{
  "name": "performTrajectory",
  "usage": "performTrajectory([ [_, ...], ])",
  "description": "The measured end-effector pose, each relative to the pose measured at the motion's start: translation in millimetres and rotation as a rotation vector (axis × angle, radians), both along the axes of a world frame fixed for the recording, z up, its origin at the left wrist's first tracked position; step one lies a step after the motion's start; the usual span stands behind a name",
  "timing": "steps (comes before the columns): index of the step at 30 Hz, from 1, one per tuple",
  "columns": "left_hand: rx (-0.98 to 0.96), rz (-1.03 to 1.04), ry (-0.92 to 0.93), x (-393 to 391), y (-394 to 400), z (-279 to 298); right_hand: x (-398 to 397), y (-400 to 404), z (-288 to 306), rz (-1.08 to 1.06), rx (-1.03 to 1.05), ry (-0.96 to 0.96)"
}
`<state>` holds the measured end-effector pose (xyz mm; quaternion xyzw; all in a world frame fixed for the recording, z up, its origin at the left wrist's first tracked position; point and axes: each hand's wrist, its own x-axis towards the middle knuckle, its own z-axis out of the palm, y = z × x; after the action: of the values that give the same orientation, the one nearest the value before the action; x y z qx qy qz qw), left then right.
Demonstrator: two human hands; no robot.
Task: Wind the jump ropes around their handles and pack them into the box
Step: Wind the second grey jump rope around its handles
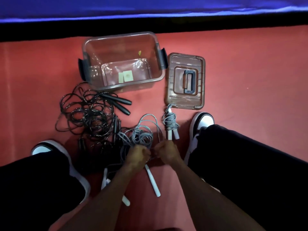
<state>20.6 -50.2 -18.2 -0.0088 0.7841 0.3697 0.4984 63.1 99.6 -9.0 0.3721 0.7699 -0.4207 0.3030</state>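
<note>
Left hand [138, 155]: curled on the grey rope [138, 135] at the near edge of its tangle.
Right hand [167, 153]: just beside the left, fingers pinching the same rope.
White handles [152, 180]: on the mat [250, 72], nearer the person than the hands.
Wound rope [170, 124]: grey, coiled round its handles — between the hands and the lid [185, 80].
Black ropes [88, 114]: loose heap just before the box [122, 61], to its left.
Box: clear, open — beyond the hands; lid touching its right side.
Shoes [202, 124]: flank the ropes.

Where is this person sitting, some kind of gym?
Probably a gym or sports hall, though I can't be sure: a red floor mat, a blue padded edge beyond it, and jump ropes beside a clear box.
</note>
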Motion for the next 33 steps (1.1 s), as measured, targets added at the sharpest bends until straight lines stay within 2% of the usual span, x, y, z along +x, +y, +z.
performTrajectory([
  [3, -0.092, -0.211, 0.099, 16.5, -12.8, -6.1, 17.9, -14.1, -15.1, 0.270, -0.067, -0.168],
  [5, -0.089, -0.340, 0.183, 32.6, -19.3, -15.2, 30.4, -23.1, -28.1, 0.398, -0.057, -0.174],
  [8, -0.093, -0.393, 0.194, 50.1, -24.1, -24.6, 50.0, -35.5, -47.8, 0.427, -0.048, -0.226],
  [12, -0.130, -0.434, 0.014, 51.7, -27.5, -30.3, 72.1, -45.4, -62.7, 0.376, 0.076, -0.239],
  [16, -0.153, -0.465, -0.029, 52.3, -29.5, -35.2, 73.6, -51.6, -63.6, 0.339, 0.139, -0.232],
  [21, -0.023, -0.179, -0.090, 51.1, -16.7, -28.3, 70.3, -49.0, -68.1, 0.366, 0.199, -0.215],
  [25, 0.058, 0.017, -0.152, 46.8, -11.8, -39.2, 64.3, -44.0, -68.1, 0.223, 0.190, -0.193],
  [30, 0.099, 0.147, -0.205, 40.7, -12.5, -43.9, 60.5, -39.3, -77.6, 0.076, 0.099, -0.021],
  [33, 0.120, 0.233, -0.307, 38.6, -12.8, -42.3, 55.4, -35.3, -75.0, 0.054, 0.029, 0.068],
])
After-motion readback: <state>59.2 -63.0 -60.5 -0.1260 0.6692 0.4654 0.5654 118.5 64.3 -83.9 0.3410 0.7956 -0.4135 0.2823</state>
